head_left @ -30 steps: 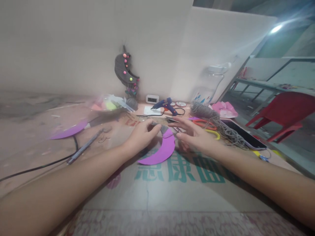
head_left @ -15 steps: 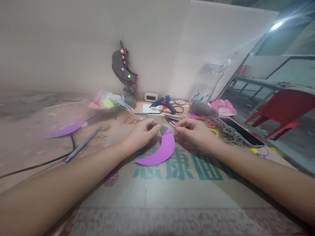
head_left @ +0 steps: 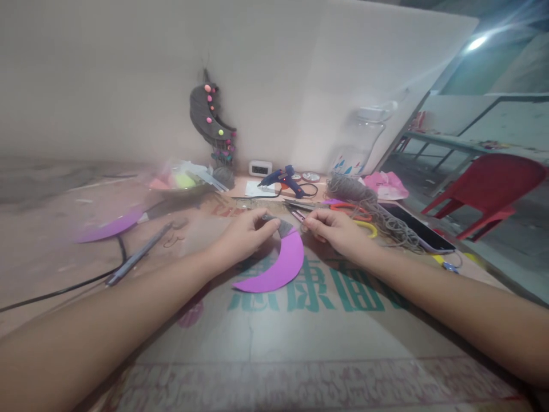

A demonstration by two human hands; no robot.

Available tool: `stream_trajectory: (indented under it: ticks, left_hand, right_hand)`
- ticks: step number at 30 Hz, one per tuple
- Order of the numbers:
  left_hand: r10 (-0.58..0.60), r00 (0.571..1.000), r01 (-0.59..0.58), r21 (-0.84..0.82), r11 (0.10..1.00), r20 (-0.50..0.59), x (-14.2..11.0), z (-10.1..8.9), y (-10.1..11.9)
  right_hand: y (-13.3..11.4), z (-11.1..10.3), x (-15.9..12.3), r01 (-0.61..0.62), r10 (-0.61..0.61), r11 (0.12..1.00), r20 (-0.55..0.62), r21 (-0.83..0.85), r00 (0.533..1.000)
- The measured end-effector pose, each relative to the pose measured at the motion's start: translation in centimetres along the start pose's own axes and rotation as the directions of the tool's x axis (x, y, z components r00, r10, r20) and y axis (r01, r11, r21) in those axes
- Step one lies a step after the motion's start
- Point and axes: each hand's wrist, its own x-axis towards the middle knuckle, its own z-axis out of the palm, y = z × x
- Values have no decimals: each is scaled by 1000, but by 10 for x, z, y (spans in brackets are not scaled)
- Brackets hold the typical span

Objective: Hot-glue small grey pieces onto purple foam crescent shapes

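Note:
My left hand [head_left: 244,236] is closed on the upper tip of a purple crescent [head_left: 286,266], thumb in front and fingers behind. Grey yarn [head_left: 285,229] wraps the crescent's upper end, and its lower part is bare purple. Just right of the crescent, my right hand [head_left: 337,230] is pinched at thumb and forefinger on the grey yarn; the strand itself is barely visible. Beyond the hands lie a box cutter [head_left: 297,214] and scissors with orange handles [head_left: 355,212]. A loose heap of grey yarn [head_left: 349,189] sits behind my right hand.
A blue glue gun [head_left: 285,178] and a small white clock [head_left: 260,168] stand by the wall, below a hanging grey moon ornament [head_left: 203,114]. A phone [head_left: 422,229] and a clear jug [head_left: 360,143] are at right. Left are a pen [head_left: 139,254] and another purple piece [head_left: 109,227].
My right hand has drawn slightly closer to the crescent's edge, its fingers more curled. The crescent stays in my left hand, and the whole view has shifted a little.

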Motion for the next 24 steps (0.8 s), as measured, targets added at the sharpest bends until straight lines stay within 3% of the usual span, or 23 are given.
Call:
stream_trajectory:
  ticks: [12, 24]
  left_hand:
    - [-7, 981, 9, -6, 1000, 192, -3, -1, -4]
    - [-20, 963, 29, -26, 999, 270, -3, -3, 1]
  right_hand:
    - [-4, 2, -4, -46, 46, 998, 8, -50, 999]
    - [-2, 6, -4, 20, -21, 999, -27, -31, 999]
